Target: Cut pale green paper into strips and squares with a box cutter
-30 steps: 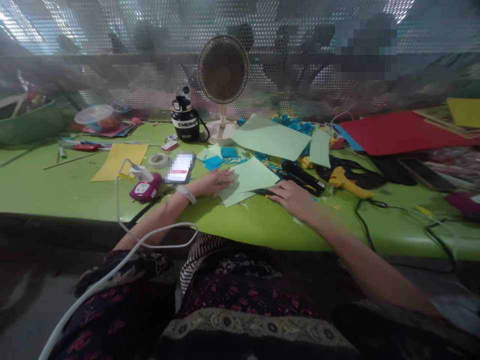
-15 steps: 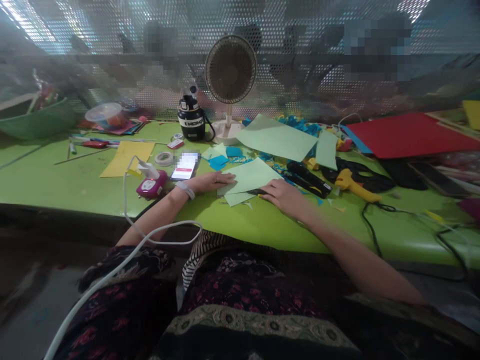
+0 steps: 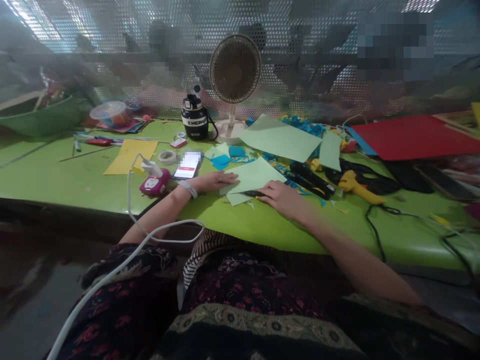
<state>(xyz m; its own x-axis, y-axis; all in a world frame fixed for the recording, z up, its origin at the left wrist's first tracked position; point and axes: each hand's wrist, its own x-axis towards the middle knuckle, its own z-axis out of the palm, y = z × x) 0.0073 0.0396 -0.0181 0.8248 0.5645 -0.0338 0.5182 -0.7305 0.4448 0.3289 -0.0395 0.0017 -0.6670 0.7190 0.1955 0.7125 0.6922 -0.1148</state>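
A pale green sheet of paper [image 3: 257,175] lies near the table's front edge. A smaller pale green flap [image 3: 238,199] shows below its lower edge. My left hand [image 3: 217,181] rests flat on the sheet's left side, fingers stretched out. At the right corner, my right hand [image 3: 279,196] is closed on dark, slim scissors [image 3: 252,193] with a bit of yellow by the fingers. The scissors point left along the sheet's lower edge; my hand hides most of them. Close to my right hand lies a black stapler [image 3: 311,180].
Blue and green paper scraps surround a larger green sheet [image 3: 279,137]. A yellow glue gun [image 3: 360,187] with a cord lies at right, near red paper [image 3: 412,137]. A phone [image 3: 188,166], purple adapter [image 3: 154,184], bottle [image 3: 195,120] and fan [image 3: 235,70] stand left and behind.
The view has shifted slightly, so everything sits a little further right. More of the dark scissors shows left of my right fingers. My left hand stays on the sheet.
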